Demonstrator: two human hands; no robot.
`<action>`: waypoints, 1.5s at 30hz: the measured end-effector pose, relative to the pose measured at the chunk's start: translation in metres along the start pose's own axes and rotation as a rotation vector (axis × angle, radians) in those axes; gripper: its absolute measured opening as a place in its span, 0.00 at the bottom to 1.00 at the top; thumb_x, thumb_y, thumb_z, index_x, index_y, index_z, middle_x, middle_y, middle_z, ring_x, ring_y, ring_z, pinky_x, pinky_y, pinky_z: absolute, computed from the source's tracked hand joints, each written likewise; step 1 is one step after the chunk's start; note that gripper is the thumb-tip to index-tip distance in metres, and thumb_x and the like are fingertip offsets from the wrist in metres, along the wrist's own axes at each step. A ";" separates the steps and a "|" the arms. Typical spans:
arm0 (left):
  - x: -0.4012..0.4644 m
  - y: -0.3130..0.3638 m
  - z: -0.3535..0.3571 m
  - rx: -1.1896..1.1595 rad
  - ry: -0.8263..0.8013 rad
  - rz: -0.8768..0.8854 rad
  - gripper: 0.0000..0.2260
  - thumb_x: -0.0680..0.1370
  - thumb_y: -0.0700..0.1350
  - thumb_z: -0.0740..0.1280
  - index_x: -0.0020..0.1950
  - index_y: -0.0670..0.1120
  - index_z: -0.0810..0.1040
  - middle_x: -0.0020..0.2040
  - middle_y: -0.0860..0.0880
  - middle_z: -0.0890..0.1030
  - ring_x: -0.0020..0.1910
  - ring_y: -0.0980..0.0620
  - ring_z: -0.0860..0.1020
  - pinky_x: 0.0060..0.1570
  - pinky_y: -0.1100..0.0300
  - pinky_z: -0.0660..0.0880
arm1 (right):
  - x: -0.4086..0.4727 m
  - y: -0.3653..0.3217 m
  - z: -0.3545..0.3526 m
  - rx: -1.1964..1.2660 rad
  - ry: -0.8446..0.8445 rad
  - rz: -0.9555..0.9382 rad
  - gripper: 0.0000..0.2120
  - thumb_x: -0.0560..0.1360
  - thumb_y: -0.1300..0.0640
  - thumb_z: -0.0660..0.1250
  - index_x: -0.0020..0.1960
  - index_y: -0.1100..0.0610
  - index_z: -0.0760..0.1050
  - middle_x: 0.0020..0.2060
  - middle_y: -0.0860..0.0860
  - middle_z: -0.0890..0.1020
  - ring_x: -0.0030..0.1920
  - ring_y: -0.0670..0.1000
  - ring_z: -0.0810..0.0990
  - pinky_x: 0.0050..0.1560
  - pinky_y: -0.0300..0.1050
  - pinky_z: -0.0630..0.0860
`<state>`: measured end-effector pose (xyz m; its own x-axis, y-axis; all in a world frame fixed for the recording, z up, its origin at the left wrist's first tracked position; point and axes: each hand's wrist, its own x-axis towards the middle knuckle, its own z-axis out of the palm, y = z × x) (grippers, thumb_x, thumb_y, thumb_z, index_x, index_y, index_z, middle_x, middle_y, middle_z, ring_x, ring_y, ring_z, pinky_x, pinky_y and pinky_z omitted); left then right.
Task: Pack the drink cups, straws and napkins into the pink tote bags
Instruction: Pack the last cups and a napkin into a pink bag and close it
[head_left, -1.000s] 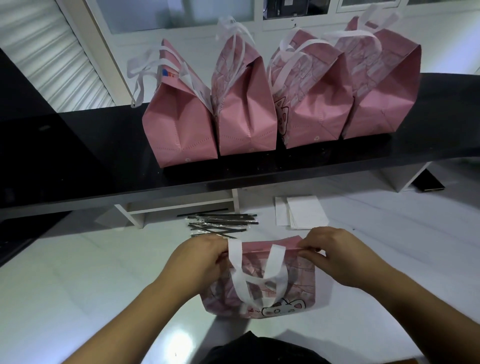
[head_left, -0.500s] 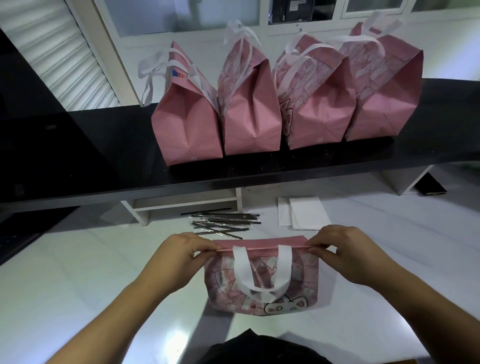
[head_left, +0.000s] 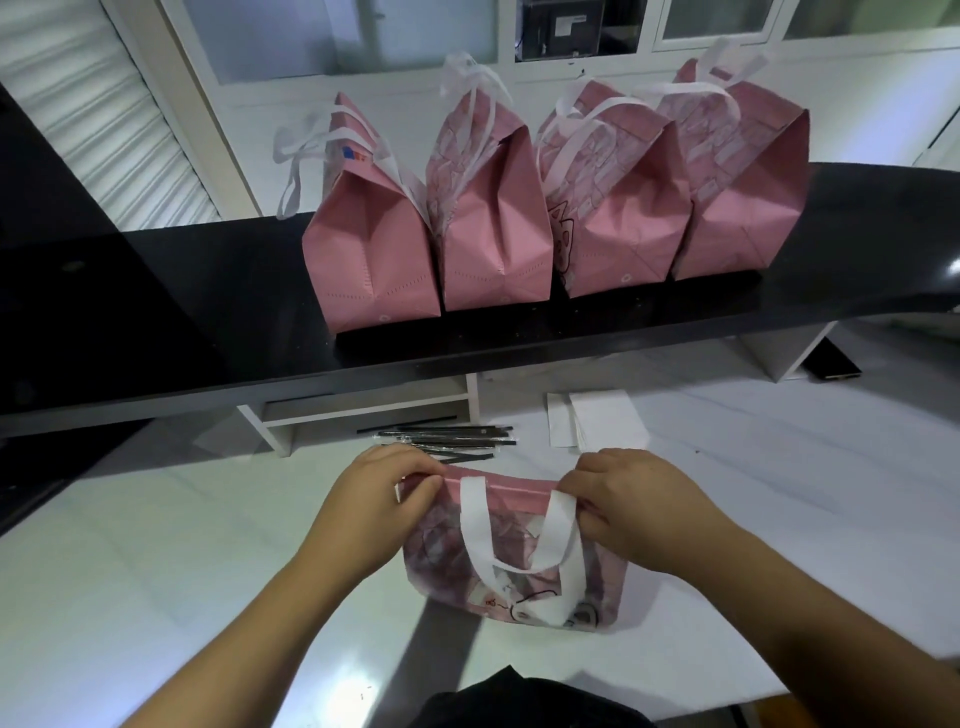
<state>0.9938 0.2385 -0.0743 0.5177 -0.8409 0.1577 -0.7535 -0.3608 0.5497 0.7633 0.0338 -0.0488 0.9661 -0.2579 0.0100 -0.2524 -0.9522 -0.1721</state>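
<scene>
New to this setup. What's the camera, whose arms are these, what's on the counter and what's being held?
There is no robot: a person works with bare hands, and the single wide-angle camera sits on their head, looking forward and down, so the arms enter from the bottom edge. The left hand and the right hand each pinch the top edge of a flat pink tote bag with white handles, which lies on the white counter. Beyond it lie a bundle of wrapped black straws and a small stack of white napkins. On the raised black shelf four more pink tote bags stand upright in a row. No drink cups are visible.
</scene>
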 end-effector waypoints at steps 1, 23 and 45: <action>0.001 0.001 0.000 -0.008 0.015 0.005 0.06 0.79 0.47 0.72 0.51 0.59 0.85 0.48 0.71 0.77 0.55 0.69 0.74 0.51 0.74 0.66 | -0.003 -0.004 0.000 0.010 0.014 0.005 0.17 0.76 0.49 0.57 0.53 0.47 0.83 0.41 0.44 0.82 0.40 0.49 0.79 0.39 0.41 0.72; -0.017 0.101 0.088 -0.450 -0.464 -0.166 0.28 0.84 0.57 0.63 0.83 0.53 0.62 0.79 0.57 0.70 0.71 0.56 0.75 0.64 0.61 0.71 | -0.081 -0.007 -0.099 0.060 0.413 0.875 0.19 0.81 0.51 0.60 0.34 0.52 0.76 0.28 0.48 0.78 0.29 0.50 0.77 0.29 0.52 0.78; 0.092 0.402 0.208 -1.027 -0.370 -0.366 0.12 0.81 0.51 0.69 0.63 0.62 0.83 0.61 0.62 0.85 0.62 0.61 0.81 0.60 0.56 0.77 | -0.175 0.255 -0.227 0.102 0.564 0.722 0.18 0.79 0.50 0.61 0.34 0.58 0.77 0.27 0.53 0.79 0.29 0.58 0.79 0.29 0.56 0.80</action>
<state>0.6540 -0.0673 -0.0096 0.3587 -0.8817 -0.3064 0.1908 -0.2520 0.9487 0.5171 -0.2011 0.1293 0.3999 -0.8508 0.3408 -0.7518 -0.5172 -0.4090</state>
